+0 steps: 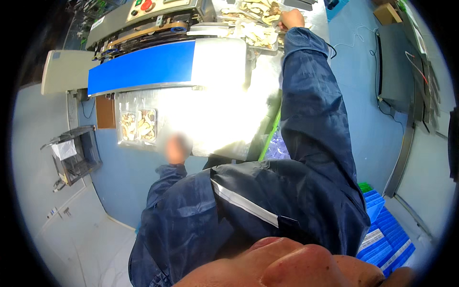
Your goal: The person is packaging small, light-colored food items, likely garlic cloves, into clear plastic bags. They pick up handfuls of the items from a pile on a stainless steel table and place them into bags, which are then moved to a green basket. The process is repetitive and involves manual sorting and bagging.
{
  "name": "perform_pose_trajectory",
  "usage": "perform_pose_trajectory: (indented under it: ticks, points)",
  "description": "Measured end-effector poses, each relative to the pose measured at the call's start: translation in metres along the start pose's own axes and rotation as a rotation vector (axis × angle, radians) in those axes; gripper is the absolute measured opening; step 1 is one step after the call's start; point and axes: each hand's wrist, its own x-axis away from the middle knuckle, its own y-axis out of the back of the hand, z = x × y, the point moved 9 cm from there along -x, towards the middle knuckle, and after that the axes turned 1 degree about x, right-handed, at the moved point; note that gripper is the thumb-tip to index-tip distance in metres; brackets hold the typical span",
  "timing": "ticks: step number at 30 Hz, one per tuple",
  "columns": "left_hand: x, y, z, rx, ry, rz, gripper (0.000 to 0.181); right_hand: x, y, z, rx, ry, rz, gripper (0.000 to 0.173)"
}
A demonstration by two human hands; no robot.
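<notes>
My right hand (292, 18) reaches to the far right of the metal table, fingers curled down at the edge of a group of clear plastic trays of dried mushroom slices (259, 34). Its fingertips are partly hidden, so a grip on a tray does not show. Another tray of slices (260, 10) lies just beyond. Blurred at the table's near edge is my left hand (175, 149); its fingers cannot be made out. Just left of it, two narrow trays of mushroom slices (146, 125) lie side by side in clear plastic bags.
A band sealer (157, 21) with red and green buttons stands behind a blue conveyor belt (143, 66). Glare whitens the metal table (229, 143). A green-edged container with clear plastic (278, 147) is below my right arm. Blue crates (385, 236) are stacked at lower right.
</notes>
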Motion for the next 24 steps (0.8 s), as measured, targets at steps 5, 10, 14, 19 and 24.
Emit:
perform_pose_trajectory:
  ticks: [5, 10, 14, 19, 24]
  points:
    - [0.008, 0.006, 0.024, 0.051, 0.119, -0.127, 0.026, 0.004, 0.008, -0.006, 0.074, 0.219, -0.223, 0.024]
    - [-0.002, 0.03, 0.031, 0.187, 0.264, -0.127, 0.014, 0.107, 0.053, 0.066, 0.094, 0.492, -0.39, 0.023]
    - [0.002, 0.014, 0.065, 0.4, 0.189, -0.137, 0.018, 0.214, 0.104, 0.072, -0.362, 0.371, -0.307, 0.018]
    - [-0.023, 0.053, 0.017, 0.335, 0.164, -0.221, 0.019, 0.397, -0.013, 0.047, -0.929, -0.279, 0.578, 0.01]
    - [-0.039, 0.081, -0.019, 0.446, -0.001, -0.27, 0.015, 0.523, -0.142, 0.016, -0.889, -0.604, 1.028, 0.015]
